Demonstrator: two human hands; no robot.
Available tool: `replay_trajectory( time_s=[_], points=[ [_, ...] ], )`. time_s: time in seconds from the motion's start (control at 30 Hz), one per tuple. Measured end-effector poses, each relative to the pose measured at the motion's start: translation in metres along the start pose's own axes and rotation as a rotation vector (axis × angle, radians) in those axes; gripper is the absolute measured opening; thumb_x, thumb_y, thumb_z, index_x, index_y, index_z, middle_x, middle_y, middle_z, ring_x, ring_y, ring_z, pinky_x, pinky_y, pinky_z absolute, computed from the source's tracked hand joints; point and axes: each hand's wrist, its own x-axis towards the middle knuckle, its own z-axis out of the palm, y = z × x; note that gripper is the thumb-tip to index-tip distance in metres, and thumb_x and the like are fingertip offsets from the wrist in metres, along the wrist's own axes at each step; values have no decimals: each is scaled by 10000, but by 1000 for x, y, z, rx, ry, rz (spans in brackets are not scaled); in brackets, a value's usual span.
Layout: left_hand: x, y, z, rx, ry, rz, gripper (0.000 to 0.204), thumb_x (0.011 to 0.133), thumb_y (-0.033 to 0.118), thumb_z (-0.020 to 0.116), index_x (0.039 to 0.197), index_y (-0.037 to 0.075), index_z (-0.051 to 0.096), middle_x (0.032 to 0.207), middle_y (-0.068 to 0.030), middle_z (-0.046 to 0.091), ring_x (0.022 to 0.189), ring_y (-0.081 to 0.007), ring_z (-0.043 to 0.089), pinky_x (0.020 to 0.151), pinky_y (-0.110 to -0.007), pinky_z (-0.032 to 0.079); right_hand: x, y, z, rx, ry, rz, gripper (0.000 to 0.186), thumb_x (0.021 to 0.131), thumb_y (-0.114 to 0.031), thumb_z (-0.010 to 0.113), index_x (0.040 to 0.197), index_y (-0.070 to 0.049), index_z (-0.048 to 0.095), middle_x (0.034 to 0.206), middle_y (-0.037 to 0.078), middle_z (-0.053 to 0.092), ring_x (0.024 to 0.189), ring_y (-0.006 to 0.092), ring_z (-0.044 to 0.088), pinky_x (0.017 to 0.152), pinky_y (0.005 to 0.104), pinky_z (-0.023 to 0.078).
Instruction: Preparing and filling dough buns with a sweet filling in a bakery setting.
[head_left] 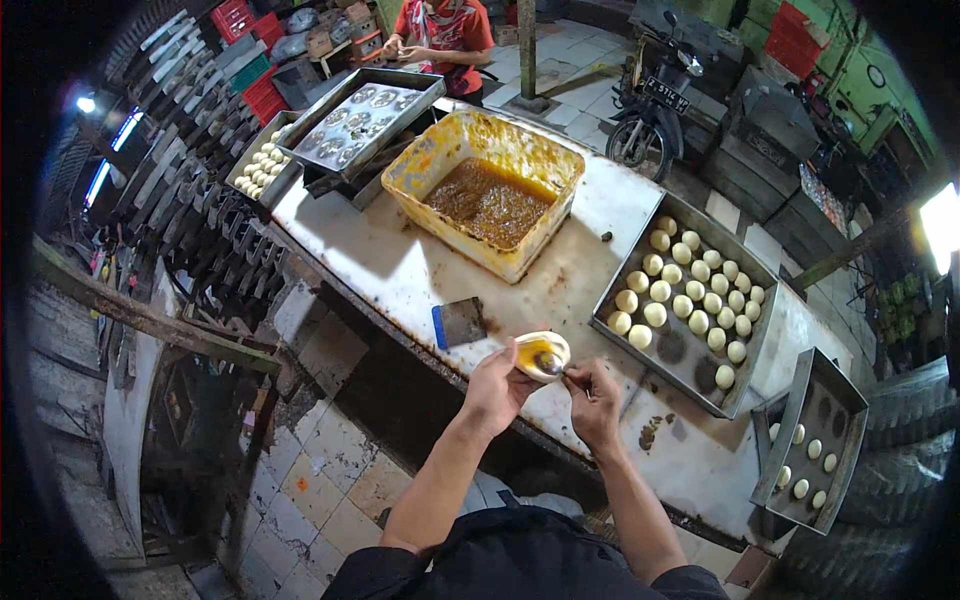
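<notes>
Left hand [495, 389] cups a flattened dough round [561, 345] from below, fingers curled around its edge; right hand [596, 404] is closed on a small spoon-like tool [551, 365], mostly hidden, tip in the yellow-brown filling [529, 355] at the centre of the round. Dough is held up over the near edge of the desk [592, 275], not resting on it. Step in hand looks like putting filling into the dough and pressing it down. Next move would probably call for drawing the tool clear without smearing the rim, then gathering the edges shut over the filling while the left hand keeps it level; a soiled edge may seal badly. Tub [450, 236] of similar brown paste sits ahead, with a blue-edged scraper [462, 323] lying flat on the desk, nearer the hands. To the right, a large tray [661, 371] carries rows of pale round balls [697, 321], with bare spots toward its near side; finished or unfilled, can't tell.
</notes>
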Motion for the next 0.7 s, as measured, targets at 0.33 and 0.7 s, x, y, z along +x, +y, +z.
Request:
replay_trajectory(
  time_s=[0.33,0.7],
  points=[
    [-99,21,-38,281,-22,59,556,938,14,652,1455,-3,445,1348,-136,612,1254,-251,607,1084,-434,506,-36,34,-23,-613,-24,-41,350,823,-78,743,1173,-70,717,1264,171,606,1206,359,543,1025,475,451],
    [-320,95,-97,773,48,403,656,1044,246,606,1601,61,312,1498,-84,506,1262,-136,531,1084,-295,421,-146,-158,193,598,-641,57,428,875,-103,791,1281,-6,695,1472,135,503,1316,234,527,1071,368,469]
  ],
)
